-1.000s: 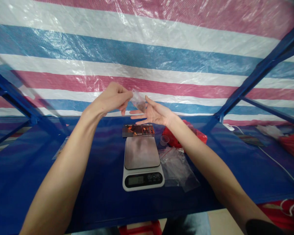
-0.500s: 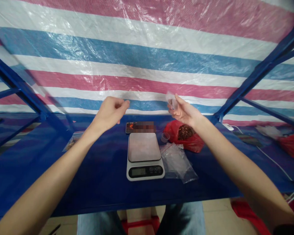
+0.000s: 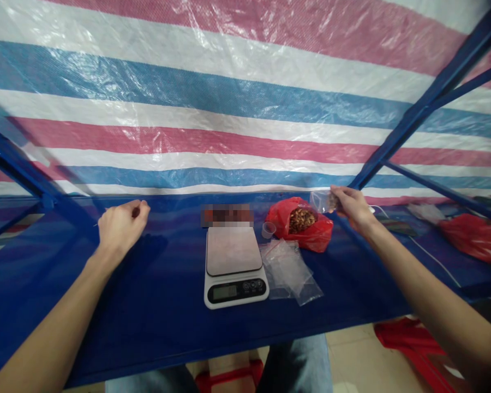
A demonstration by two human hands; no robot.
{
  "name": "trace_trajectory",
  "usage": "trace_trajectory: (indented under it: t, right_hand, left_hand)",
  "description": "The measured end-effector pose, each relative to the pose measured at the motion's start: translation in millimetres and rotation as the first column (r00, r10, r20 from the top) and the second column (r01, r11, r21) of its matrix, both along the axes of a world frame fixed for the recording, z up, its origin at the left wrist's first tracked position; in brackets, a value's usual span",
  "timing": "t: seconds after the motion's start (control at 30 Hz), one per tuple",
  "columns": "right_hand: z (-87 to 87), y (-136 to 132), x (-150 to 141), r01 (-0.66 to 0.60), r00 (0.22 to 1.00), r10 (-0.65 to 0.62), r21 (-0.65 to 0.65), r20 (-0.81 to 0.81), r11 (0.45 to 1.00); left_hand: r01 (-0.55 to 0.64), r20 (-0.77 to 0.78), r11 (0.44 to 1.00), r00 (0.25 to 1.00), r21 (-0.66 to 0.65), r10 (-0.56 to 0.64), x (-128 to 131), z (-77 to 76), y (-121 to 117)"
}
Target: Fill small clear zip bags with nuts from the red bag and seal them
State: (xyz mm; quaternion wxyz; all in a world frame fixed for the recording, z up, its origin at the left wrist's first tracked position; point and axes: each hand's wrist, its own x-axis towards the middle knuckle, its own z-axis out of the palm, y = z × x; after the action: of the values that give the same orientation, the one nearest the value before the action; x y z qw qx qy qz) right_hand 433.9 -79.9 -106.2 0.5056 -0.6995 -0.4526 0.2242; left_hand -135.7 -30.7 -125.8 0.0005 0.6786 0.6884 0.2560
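Observation:
My right hand (image 3: 352,208) pinches a small clear plastic bag (image 3: 321,201) by its edge, just right of a red plastic bag (image 3: 322,234). That red bag stands open, with small brown pieces (image 3: 303,219) inside. Over at the left, my left hand (image 3: 121,228) is closed, back of the hand up; whatever its fingers hold is hidden. Between the hands sits a white kitchen scale (image 3: 234,252) with a bare plate and a lit display too blurred to read. A small clear cup (image 3: 269,230) stands beside the scale.
Clear zip bags (image 3: 290,270) lie stacked right of the scale. Behind it is a flat dark box (image 3: 227,215), partly blurred. Blue frame bars (image 3: 396,128) rise on both sides of the blue table (image 3: 155,327). Another red bag (image 3: 472,237) and a white cable (image 3: 436,262) lie far right.
My hands have moved apart: the left went left and down, the right went right and down with the clear plastic bag. The view has shifted slightly.

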Motion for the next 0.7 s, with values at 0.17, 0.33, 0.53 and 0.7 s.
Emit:
trace_trajectory:
  t: [0.17,0.33,0.53,0.7]
  right_hand:
    - [0.2,3,2,-0.075,0.942,0.033,0.114,0.334,0.991]
    - [11.1,-8,-23,-0.147,0.724,0.038,0.1,0.689,0.984]
    - [21.9,-12,-48,-0.16,0.216,0.01,0.025,0.976,0.987]
    - [25.6,-5,-50,-0.192,0.14,0.074,-0.047,0.987,0.98]
  left_hand:
    - [-0.164,-0.132,0.984,0.979,-0.064,0.155,1,-7.1,11]
    - [-0.164,-0.149,0.984,0.977,-0.067,0.153,-6,-10.9,15]
    - [-0.158,-0.122,0.984,0.981,-0.08,0.147,-9,-12.4,16]
    - [-0.162,-0.102,0.983,0.983,-0.091,0.152,-11,-13.5,18]
